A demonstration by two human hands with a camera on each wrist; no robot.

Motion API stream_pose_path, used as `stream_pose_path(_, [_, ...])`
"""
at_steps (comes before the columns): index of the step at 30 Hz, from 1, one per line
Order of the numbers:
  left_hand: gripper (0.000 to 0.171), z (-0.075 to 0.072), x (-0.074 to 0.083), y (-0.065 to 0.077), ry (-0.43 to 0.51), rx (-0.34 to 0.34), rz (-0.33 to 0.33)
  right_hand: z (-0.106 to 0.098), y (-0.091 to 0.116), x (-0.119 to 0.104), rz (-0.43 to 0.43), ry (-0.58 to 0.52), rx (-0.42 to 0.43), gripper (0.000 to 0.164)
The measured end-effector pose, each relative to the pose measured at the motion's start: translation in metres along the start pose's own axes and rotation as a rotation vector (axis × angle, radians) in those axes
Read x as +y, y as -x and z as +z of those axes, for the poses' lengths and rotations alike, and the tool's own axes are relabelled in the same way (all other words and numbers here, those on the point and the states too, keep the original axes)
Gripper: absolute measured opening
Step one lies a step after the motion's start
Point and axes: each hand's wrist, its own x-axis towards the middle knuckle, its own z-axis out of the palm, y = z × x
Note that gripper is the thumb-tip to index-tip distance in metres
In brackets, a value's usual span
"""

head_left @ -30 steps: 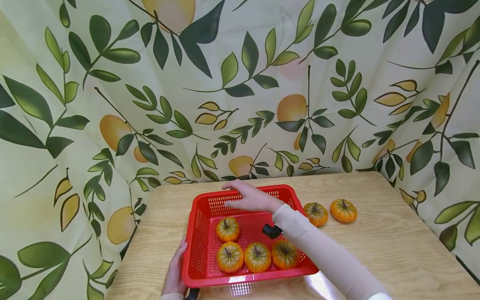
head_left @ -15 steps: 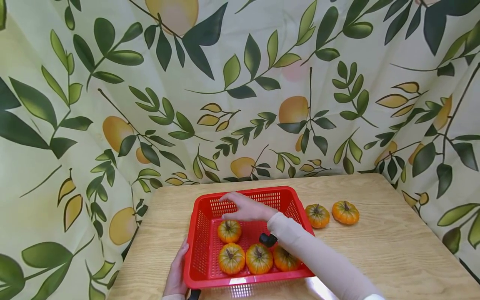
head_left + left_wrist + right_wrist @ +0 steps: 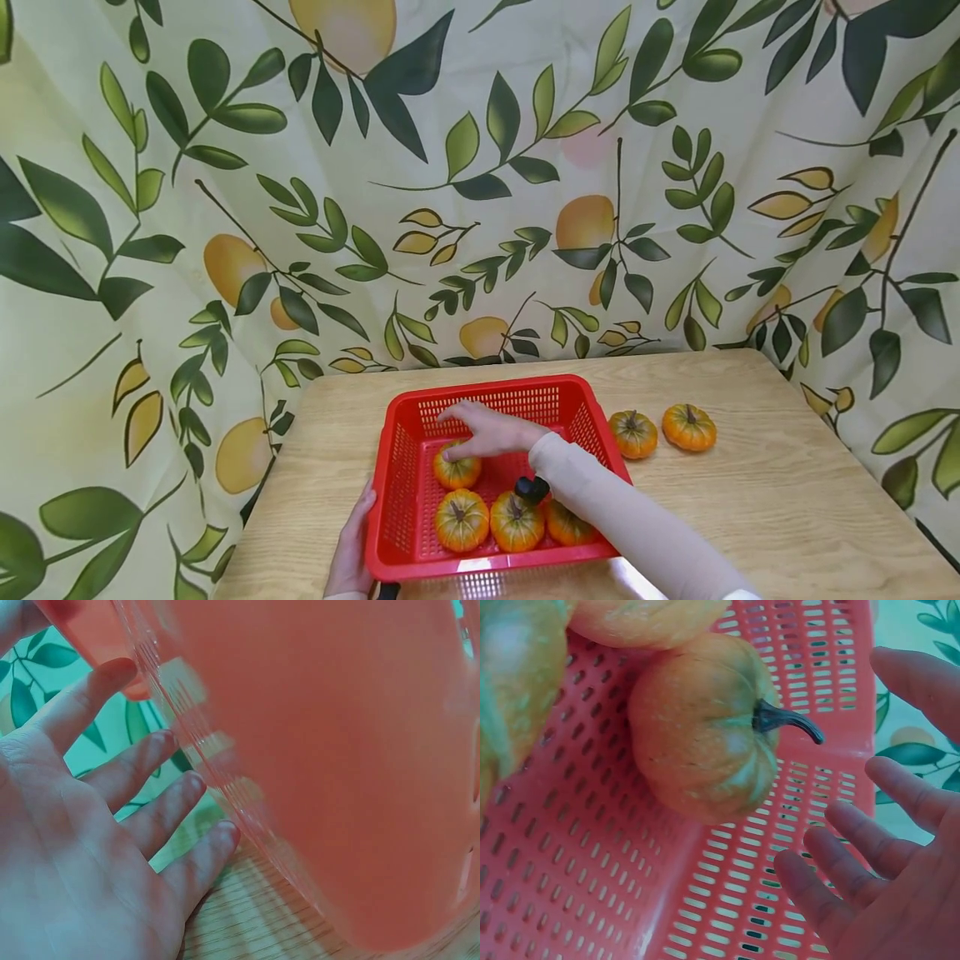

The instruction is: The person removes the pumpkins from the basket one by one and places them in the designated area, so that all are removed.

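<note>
A red plastic basket with slotted walls stands on the table, several small orange pumpkins inside. My left hand is at its left side; in the left wrist view the spread fingertips meet the basket's outer wall. Over the basket, my right hand reaches with fingers spread and nothing in them. It overlaps the rear left pumpkin in the head view. From the right wrist, that pumpkin shows its dark curved stem toward the fingers. A front left pumpkin and a front middle pumpkin lie nearer me.
My right forearm partly covers the front right pumpkin. Outside the basket, to its right, one pumpkin lies close to the wall and another pumpkin farther right on the wooden table. A leaf-patterned cloth hangs behind.
My right hand has come down from the basket's far rim toward the rear left pumpkin. The left hand stays at the basket's side, and the pumpkins keep their places.
</note>
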Motion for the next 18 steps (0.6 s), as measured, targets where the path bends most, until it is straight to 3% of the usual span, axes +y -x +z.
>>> stream_pose_path(7, [0.075, -0.001, -0.001, -0.001, -0.014, -0.054, 0.04, 0.006, -0.003, 0.003, 0.009, 0.032, -0.029, 0.064])
stream_pose_path(15, [0.076, 0.001, 0.0, -0.001, -0.018, -0.001, 0.022, 0.012, -0.004, 0.005, 0.005, 0.062, -0.066, 0.061])
stream_pose_path(18, [0.074, 0.003, -0.001, -0.002, -0.018, -0.023, 0.028, 0.013, -0.003, 0.006, 0.022, 0.051, -0.079, 0.06])
